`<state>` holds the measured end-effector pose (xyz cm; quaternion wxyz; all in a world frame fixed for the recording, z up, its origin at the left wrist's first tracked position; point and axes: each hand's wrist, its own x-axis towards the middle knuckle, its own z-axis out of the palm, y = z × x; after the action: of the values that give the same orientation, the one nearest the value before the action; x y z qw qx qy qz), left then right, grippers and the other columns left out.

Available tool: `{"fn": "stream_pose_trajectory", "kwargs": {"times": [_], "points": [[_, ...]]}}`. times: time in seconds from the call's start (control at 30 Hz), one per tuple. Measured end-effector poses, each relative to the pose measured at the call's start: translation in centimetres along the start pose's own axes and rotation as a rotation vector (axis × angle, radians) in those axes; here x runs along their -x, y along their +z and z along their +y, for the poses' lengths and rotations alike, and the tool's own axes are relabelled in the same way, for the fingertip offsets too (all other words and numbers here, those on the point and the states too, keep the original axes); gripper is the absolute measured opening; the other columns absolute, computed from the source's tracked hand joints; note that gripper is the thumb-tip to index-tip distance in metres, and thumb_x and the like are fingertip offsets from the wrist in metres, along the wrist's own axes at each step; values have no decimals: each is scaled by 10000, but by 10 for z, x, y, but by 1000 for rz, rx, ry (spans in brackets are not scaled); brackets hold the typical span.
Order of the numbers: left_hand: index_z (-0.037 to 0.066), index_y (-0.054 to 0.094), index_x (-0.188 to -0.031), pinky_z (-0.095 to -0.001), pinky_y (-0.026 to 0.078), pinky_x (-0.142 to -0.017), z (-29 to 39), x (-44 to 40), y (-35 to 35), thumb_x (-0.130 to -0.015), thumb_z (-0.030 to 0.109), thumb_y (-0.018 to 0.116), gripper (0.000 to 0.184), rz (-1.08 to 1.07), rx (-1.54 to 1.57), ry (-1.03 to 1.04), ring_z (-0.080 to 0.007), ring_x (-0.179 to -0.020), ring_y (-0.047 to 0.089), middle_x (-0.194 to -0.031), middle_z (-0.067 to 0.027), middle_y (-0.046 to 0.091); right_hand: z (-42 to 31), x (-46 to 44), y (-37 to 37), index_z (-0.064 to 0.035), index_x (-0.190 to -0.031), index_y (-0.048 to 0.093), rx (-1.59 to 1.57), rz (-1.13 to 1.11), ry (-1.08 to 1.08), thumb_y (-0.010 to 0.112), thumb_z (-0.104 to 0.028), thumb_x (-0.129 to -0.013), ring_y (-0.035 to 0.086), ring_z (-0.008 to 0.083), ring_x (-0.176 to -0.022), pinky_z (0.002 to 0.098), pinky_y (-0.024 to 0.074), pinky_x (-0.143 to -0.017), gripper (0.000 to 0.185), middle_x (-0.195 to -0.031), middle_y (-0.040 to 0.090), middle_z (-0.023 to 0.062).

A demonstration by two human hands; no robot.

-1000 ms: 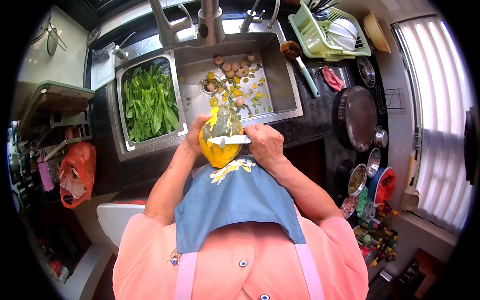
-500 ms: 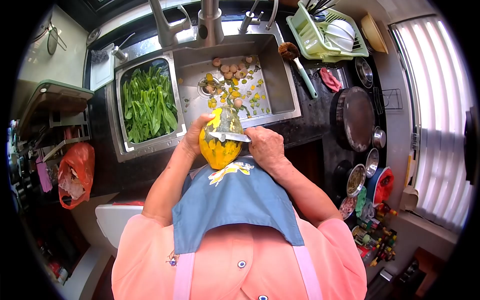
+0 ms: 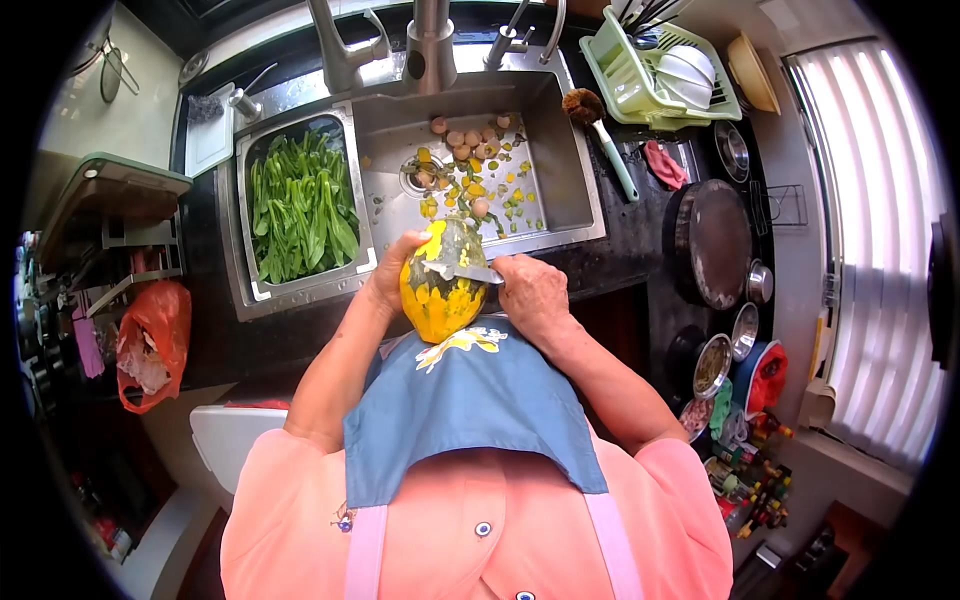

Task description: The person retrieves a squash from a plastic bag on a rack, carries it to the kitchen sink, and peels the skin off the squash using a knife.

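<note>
A partly peeled pumpkin (image 3: 443, 300), green on top with yellow patches, rests against my blue apron (image 3: 470, 410) at the near edge of the sink. My left hand (image 3: 393, 270) grips its left side, thumb near the top. In my right hand (image 3: 532, 295) is a knife (image 3: 470, 271), its blade pointing left and lying across the pumpkin's upper front. My fingers are wrapped round the handle, which they mostly hide. Beyond the pumpkin, yellow and green peelings (image 3: 474, 188) and several round pinkish-brown pieces (image 3: 472, 139) lie in the sink basin (image 3: 385, 130).
Leafy greens (image 3: 305, 205) fill the left basin. Faucets (image 3: 430, 45) stand behind the sink. Right of it are a brush (image 3: 612, 160), a green dish rack (image 3: 640, 85), a pink cloth (image 3: 663, 165), a round dark pan (image 3: 715, 243) and metal bowls (image 3: 713, 365). A red bag (image 3: 155, 345) hangs at left.
The knife blade has shifted and tilted on the pumpkin's front, its tip now higher than its handle end. More yellow shows on the pumpkin's lower front. Both hands keep their grips.
</note>
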<state>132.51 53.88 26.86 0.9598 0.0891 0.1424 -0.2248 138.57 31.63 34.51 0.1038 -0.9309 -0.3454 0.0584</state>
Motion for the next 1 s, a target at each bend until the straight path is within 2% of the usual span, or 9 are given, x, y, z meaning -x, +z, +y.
{"fn": "stream_pose_trajectory", "kwargs": {"times": [0.07,0.13,0.17,0.4,0.53,0.6,0.8,0.9,1.0], "points": [[-22,567,-1348,-424,595,-969,-2,-2,-7,-916,324,649,559,5,-1,-1,-276,-1053,728,-1208,-188,709,20,-5,17,-106,-882,682,-7,76,78,603,-99,-867,722,370,-729,501,581,-642,81,-765,697,148],[-18,568,-1348,-422,596,-966,0,-2,-9,-920,328,646,555,10,-5,8,-273,-1048,728,-1206,-184,710,47,-14,16,-110,-867,671,112,-71,279,590,-107,-883,731,376,-745,517,586,-652,83,-778,706,147],[-16,570,-1346,-420,597,-963,3,-2,-8,-923,329,644,550,13,-13,8,-272,-1045,729,-1204,-181,710,53,-11,17,-128,-896,704,84,-57,277,640,-135,-893,724,394,-774,523,576,-665,65,-776,717,154],[0,607,-1296,-396,611,-917,6,-4,12,-945,340,637,489,91,-103,4,-242,-991,738,-1153,-156,729,-8,-7,-20,-115,-866,669,17,-89,42,593,-89,-876,725,360,-712,486,586,-626,81,-778,707,138],[-1,598,-1301,-386,615,-908,3,-4,10,-950,336,628,487,65,-96,-39,-242,-987,740,-1154,-156,728,25,-16,5,-104,-899,678,43,72,169,601,-111,-894,724,381,-757,496,583,-664,77,-795,709,155],[0,595,-1300,-383,616,-905,6,-4,10,-955,333,621,480,37,-78,-33,-241,-986,740,-1152,-156,728,49,-25,-3,-119,-908,685,115,-85,319,600,-127,-909,729,388,-779,505,585,-672,86,-810,720,150],[-7,610,-1308,-414,613,-925,8,-10,13,-1010,349,548,469,56,-107,-22,-257,-1010,742,-1172,-177,732,3,-14,-29,-111,-902,686,107,-133,69,586,-114,-900,736,364,-758,501,590,-646,101,-804,719,149],[-9,639,-1255,-393,620,-890,9,-8,27,-1032,350,503,444,87,-111,-38,-231,-987,741,-1137,-162,739,0,-19,-27,-97,-886,675,114,-101,43,583,-90,-894,738,355,-767,484,591,-653,93,-810,716,154],[-24,603,-1344,-420,618,-925,5,-15,1,-1034,354,502,500,16,-72,-22,-266,-1027,745,-1206,-191,726,23,-31,-12,-96,-897,706,102,-19,130,592,-101,-893,733,377,-806,487,590,-706,115,-844,726,177]]}}
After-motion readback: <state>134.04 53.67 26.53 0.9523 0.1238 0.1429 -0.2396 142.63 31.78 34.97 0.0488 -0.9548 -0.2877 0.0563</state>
